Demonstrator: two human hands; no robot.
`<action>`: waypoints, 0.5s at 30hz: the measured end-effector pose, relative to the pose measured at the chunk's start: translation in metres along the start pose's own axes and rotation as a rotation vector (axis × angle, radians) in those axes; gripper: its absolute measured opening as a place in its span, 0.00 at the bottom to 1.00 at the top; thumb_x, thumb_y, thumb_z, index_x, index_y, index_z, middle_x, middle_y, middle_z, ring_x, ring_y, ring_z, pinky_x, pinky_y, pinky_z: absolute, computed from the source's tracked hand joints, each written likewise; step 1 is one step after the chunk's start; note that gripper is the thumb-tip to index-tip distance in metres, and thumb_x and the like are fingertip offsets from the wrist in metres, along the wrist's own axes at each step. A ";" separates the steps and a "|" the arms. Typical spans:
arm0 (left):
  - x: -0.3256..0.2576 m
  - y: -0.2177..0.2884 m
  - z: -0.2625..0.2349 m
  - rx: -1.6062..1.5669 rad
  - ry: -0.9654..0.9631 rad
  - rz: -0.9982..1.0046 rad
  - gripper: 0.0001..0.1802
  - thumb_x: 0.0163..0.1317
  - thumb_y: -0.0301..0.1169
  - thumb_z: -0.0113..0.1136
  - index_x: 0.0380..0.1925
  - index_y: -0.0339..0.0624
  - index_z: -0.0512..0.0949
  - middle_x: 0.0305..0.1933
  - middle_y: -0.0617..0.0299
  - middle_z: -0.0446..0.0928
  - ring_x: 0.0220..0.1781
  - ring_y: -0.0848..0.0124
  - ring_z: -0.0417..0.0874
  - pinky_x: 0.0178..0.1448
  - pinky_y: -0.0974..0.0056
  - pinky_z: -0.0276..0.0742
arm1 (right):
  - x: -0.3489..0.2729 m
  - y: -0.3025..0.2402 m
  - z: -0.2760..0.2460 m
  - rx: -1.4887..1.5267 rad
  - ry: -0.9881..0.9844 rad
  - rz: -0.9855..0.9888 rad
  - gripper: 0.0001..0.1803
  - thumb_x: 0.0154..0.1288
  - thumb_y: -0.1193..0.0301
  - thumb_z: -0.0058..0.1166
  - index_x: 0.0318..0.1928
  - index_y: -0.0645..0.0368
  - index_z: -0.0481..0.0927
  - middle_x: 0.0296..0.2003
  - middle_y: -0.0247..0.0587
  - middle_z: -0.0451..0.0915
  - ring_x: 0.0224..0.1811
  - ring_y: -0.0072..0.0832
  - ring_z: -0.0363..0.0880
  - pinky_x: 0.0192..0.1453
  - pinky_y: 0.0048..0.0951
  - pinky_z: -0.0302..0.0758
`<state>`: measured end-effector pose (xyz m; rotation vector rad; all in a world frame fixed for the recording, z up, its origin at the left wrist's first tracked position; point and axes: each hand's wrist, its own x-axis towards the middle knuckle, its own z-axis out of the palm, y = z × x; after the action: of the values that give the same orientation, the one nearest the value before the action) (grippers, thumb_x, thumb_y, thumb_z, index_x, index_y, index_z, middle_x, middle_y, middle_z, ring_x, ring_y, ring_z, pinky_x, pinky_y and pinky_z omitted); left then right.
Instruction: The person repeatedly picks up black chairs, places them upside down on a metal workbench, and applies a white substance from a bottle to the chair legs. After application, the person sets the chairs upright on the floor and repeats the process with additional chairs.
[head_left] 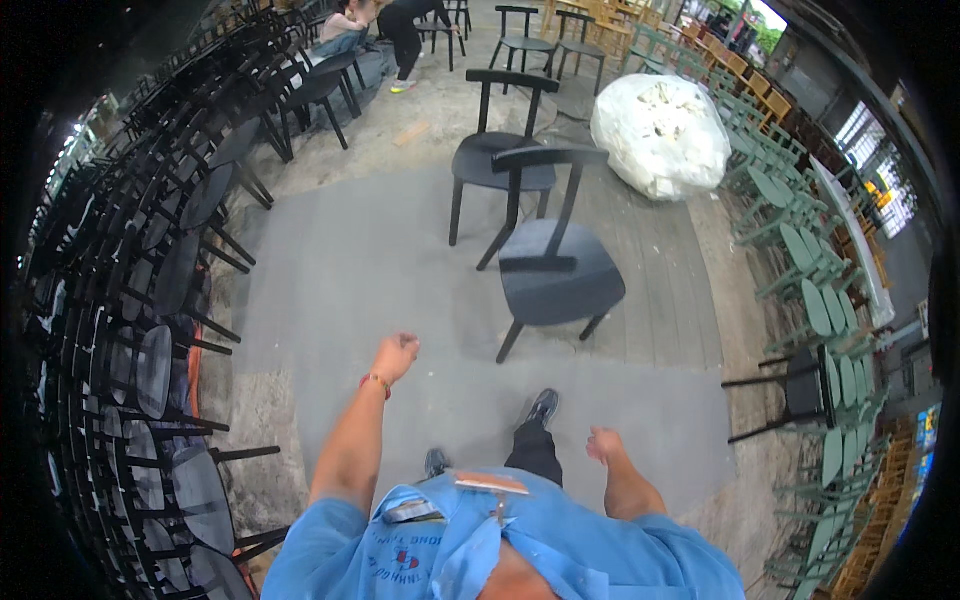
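My left hand (397, 357) hangs in the air over the grey floor sheet, its fingers curled in and nothing visible in them. A reddish bracelet (376, 384) circles that wrist. Lower and to the right, my right hand (603, 446) also has bent fingers, with nothing seen in it. Neither hand touches anything. Ahead of me stands a black wooden chair (562, 275) with a round-edged seat and a curved top rail. Behind it, slightly left, is a second black chair (500, 160) of similar form. The nearer chair is closest to both hands.
Stacked black chairs (155, 370) line the left side. Green chairs (820, 310) fill the right, with a black chair (800, 390) tipped sideways beside them. A large plastic bag (660, 135) of white material sits back right. Two people (400, 35) are at the far left near more chairs.
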<state>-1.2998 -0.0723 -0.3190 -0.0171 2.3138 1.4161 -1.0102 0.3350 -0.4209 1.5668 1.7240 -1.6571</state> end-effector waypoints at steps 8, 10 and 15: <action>-0.069 0.004 0.079 0.799 -0.061 -0.219 0.21 0.62 0.45 0.53 0.49 0.47 0.80 0.47 0.52 0.83 0.53 0.57 0.82 0.58 0.55 0.77 | 0.259 -0.396 -0.014 0.270 0.065 -0.239 0.22 0.69 0.46 0.51 0.34 0.52 0.71 0.17 0.28 0.59 0.16 0.24 0.58 0.21 0.33 0.62; -0.105 0.014 0.091 0.809 -0.110 -0.302 0.21 0.62 0.48 0.52 0.48 0.51 0.82 0.51 0.54 0.82 0.56 0.58 0.81 0.63 0.56 0.74 | 0.290 -0.507 -0.018 0.363 0.071 -0.318 0.33 0.65 0.42 0.52 0.61 0.52 0.71 0.33 0.40 0.74 0.34 0.34 0.75 0.33 0.44 0.74; -0.100 0.063 0.136 0.376 -0.125 -1.036 0.22 0.63 0.48 0.52 0.50 0.49 0.81 0.54 0.53 0.80 0.58 0.57 0.79 0.64 0.57 0.73 | 0.310 -0.673 0.013 0.402 -0.079 -0.528 0.49 0.61 0.42 0.55 0.75 0.49 0.50 0.73 0.49 0.53 0.72 0.52 0.55 0.63 0.64 0.65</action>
<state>-1.1761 0.0532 -0.2822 -0.8450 1.9106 0.4403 -1.6768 0.6412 -0.3118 1.2202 1.9679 -2.4089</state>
